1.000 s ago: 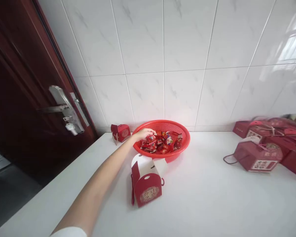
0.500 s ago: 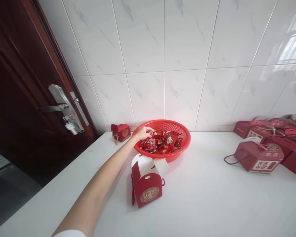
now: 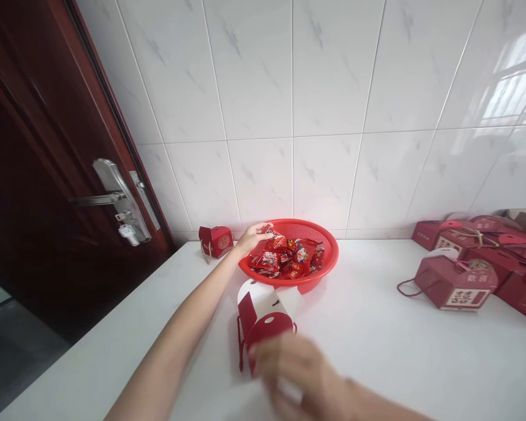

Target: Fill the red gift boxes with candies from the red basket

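My left hand (image 3: 251,238) is at the left side of a red plastic basket (image 3: 332,263), its thumb and fingers pinching the edge of a red candy packet (image 3: 277,240). Beneath it, several red wrapped candies (image 3: 269,261) lie in the basket. In front of the basket stands an open red gift box (image 3: 246,311) with white inner flaps raised and cord handles at its sides. My right hand (image 3: 304,374), smeared by motion, is over the front of this box and hides its lower part. Whether it touches the box, I cannot tell.
A small red box (image 3: 216,241) with a twine handle stands at the wall, left of the basket. Several closed red boxes (image 3: 458,280) are grouped at the right. A dark wooden door (image 3: 39,175) with a handle and keys borders the white table (image 3: 368,333) on the left.
My right hand has come into view from the lower right, over the box. My left hand has lifted slightly, with a red candy packet now showing at its fingertips. The view has shifted slightly.
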A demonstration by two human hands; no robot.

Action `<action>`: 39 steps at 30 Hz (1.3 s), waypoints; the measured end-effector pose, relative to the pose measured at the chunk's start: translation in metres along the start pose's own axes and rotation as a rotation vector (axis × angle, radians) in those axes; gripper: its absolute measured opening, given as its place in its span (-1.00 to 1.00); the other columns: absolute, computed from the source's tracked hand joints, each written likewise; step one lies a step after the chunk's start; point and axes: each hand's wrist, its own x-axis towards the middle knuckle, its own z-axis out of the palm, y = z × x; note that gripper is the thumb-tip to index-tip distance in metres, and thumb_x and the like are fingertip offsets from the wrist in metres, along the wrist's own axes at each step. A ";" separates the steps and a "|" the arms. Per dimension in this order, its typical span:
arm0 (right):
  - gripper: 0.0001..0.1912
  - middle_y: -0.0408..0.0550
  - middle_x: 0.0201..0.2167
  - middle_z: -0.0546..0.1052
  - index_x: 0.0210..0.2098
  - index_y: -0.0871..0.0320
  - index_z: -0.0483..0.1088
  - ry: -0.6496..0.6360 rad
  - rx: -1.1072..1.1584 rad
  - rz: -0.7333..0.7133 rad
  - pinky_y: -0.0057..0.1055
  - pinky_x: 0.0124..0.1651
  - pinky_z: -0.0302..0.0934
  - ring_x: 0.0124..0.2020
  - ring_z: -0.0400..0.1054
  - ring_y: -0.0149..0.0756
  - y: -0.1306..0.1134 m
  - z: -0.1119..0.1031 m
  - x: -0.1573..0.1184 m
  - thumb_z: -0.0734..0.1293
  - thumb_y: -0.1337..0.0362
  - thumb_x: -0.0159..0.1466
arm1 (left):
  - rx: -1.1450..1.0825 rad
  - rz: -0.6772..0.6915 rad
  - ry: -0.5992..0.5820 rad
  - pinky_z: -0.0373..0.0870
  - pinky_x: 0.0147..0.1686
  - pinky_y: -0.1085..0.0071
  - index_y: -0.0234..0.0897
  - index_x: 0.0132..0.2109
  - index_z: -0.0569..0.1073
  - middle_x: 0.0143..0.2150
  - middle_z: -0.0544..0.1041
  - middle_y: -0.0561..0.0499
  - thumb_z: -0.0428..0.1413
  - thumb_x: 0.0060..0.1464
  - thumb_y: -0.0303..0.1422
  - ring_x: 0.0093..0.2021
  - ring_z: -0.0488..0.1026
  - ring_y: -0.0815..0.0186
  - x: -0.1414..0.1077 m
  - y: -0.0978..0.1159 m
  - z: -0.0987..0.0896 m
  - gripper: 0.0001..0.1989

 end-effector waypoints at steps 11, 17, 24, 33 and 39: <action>-0.64 -0.02 -0.41 0.64 -0.25 0.14 0.46 0.620 0.264 0.861 -0.26 -0.34 0.46 -0.37 0.58 -0.11 0.128 -0.086 0.074 0.55 0.12 0.05 | -0.115 -0.019 -0.158 0.46 -0.04 0.26 -0.29 -0.24 0.57 -0.22 0.63 -0.02 0.48 -0.30 -0.19 -0.16 0.58 0.20 -0.017 0.018 0.032 -0.54; -0.61 -0.12 -0.52 0.62 -0.33 0.16 0.48 0.590 0.489 0.837 -0.40 -0.42 0.41 -0.54 0.53 -0.28 0.130 -0.083 0.070 0.61 0.18 -0.08 | -0.057 -0.024 -0.158 0.48 -0.09 0.22 -0.25 -0.38 0.57 -0.28 0.67 -0.07 0.30 -0.04 0.03 -0.15 0.60 0.11 -0.022 0.021 0.031 -0.60; -0.59 -0.18 -0.56 0.60 -0.29 0.17 0.51 0.570 0.566 0.888 -0.49 -0.54 0.28 -0.61 0.43 -0.37 0.132 -0.084 0.069 0.62 0.29 -0.13 | 0.031 0.052 -0.116 0.43 0.02 0.25 -0.24 -0.30 0.61 -0.18 0.67 -0.04 0.35 -0.11 -0.04 -0.03 0.56 0.11 -0.024 0.020 0.033 -0.64; -0.59 -0.18 -0.53 0.61 -0.34 0.18 0.52 0.477 0.608 0.919 -0.36 -0.37 0.43 -0.45 0.54 -0.21 0.129 -0.083 0.070 0.59 0.41 -0.22 | 0.091 0.088 -0.174 0.44 -0.04 0.24 -0.26 -0.37 0.59 -0.33 0.62 -0.01 0.34 -0.13 -0.05 -0.18 0.56 0.17 -0.024 0.019 0.033 -0.65; -0.64 -0.24 -0.60 0.56 -0.43 0.18 0.53 0.445 0.598 0.927 -0.43 -0.43 0.40 -0.50 0.50 -0.28 0.127 -0.081 0.071 0.57 0.51 -0.23 | 0.121 0.070 -0.230 0.46 -0.08 0.22 -0.28 -0.39 0.57 -0.34 0.61 -0.01 0.33 -0.10 -0.03 -0.24 0.54 0.20 -0.028 0.022 0.034 -0.63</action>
